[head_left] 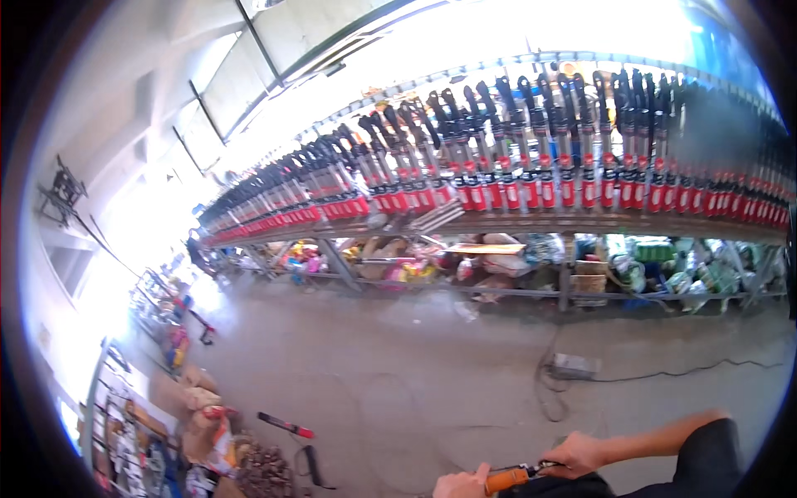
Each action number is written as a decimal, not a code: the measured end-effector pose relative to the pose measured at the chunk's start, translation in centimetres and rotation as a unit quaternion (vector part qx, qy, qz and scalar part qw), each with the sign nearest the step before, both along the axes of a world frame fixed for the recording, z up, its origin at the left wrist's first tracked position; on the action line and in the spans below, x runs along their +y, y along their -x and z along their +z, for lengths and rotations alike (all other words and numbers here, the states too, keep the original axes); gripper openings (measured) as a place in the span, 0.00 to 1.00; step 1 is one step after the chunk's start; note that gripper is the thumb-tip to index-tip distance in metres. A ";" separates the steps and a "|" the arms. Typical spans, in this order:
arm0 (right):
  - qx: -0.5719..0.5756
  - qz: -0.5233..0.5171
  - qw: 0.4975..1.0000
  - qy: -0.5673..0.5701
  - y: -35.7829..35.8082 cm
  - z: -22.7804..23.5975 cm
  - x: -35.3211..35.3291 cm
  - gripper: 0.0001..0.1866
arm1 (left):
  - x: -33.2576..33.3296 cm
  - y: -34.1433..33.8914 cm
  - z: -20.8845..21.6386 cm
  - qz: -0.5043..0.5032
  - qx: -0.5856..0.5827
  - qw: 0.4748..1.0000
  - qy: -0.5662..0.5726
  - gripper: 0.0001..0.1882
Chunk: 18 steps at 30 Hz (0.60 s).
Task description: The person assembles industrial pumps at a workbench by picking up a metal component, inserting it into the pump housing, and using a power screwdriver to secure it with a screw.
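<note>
Landmark: long brown bench with a dull, slatted front edge (515, 225).

Item: bright orange cylinder with a grey-and-dark narrow end (508, 479); on the near side of the bench, well apart from it. I log the left hand (462, 484) as closed around its orange end, and the right hand (579, 455) as gripping its dark end; I cannot make out each finger.

On the bench: a row of upright red-bodied cylinders with black tops (549, 193); thin silver metal bars (437, 217), at the front edge.

Under the bench: I count in a green plastic-looking bundle (653, 251).

On the floor, near side of the bench: pale grey rectangular box with dark cable (574, 366); farther left, one slim red-and-black cylinder (286, 425), lying flat; beside it, a black curved piece (312, 466).
</note>
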State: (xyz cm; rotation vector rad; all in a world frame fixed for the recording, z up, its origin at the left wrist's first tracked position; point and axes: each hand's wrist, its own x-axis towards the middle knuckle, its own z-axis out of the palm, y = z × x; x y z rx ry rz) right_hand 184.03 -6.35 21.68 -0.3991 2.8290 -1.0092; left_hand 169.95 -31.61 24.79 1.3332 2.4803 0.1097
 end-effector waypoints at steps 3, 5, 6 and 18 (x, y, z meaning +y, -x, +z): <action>0.096 0.062 0.993 0.028 6.2 0.0 -1.7 0.13 | -3.2 3.2 2.0 0.077 -0.011 0.996 0.035 0.23; 0.099 0.097 0.990 0.036 10.4 0.2 -2.9 0.13 | -4.5 6.2 3.2 0.093 -0.005 0.994 0.050 0.23; 0.090 0.113 0.989 0.038 12.7 0.4 -3.6 0.15 | -5.1 7.8 3.9 0.103 -0.004 0.993 0.058 0.23; 0.124 0.159 0.974 0.106 50.2 -1.6 -7.3 0.16 | -9.6 41.1 1.7 0.179 0.064 0.979 0.069 0.23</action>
